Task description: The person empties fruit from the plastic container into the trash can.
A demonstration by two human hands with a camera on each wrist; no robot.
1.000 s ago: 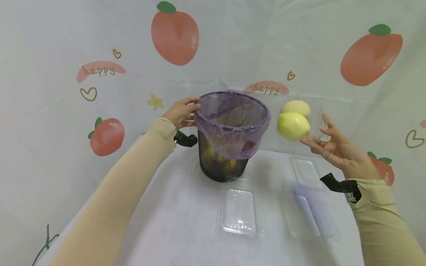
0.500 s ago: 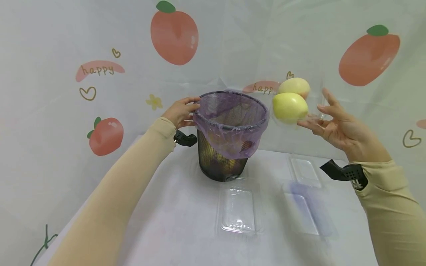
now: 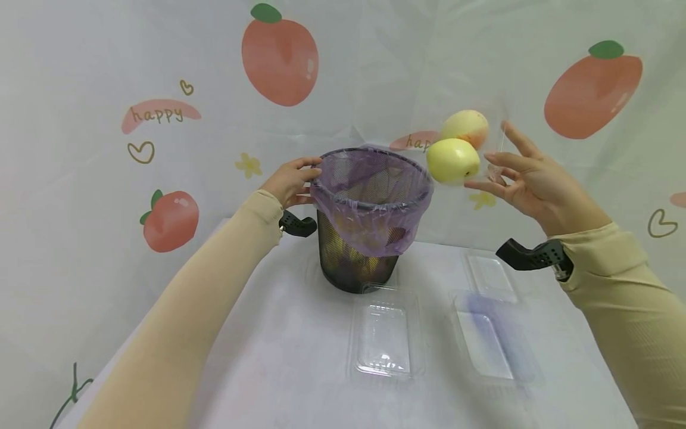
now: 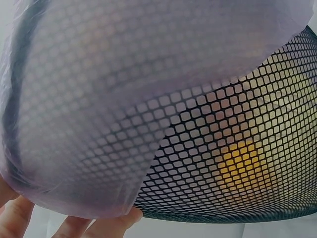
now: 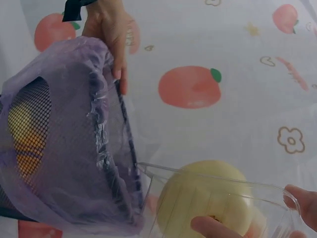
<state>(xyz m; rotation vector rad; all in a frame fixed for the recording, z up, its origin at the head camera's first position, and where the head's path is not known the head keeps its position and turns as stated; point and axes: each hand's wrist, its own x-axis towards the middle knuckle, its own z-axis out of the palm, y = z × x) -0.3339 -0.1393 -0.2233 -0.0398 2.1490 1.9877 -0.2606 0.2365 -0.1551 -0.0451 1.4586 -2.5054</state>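
The clear plastic tray (image 3: 493, 161) with two yellow-green apples (image 3: 453, 159) sits right of centre in the head view, tipped beside the rim of the mesh bin (image 3: 370, 179); it looks thin and flexible while the round fruit is likely heavy and ready to roll, so support it under the base and long edge. Your right hand (image 3: 527, 182) is raised, palm inward, its fingers (image 3: 485, 186) spread and lightly curled round the tray. Your left hand (image 3: 292, 179) reaches forward, fingers curled over the bin's purple-lined rim on the bench (image 3: 278, 357).
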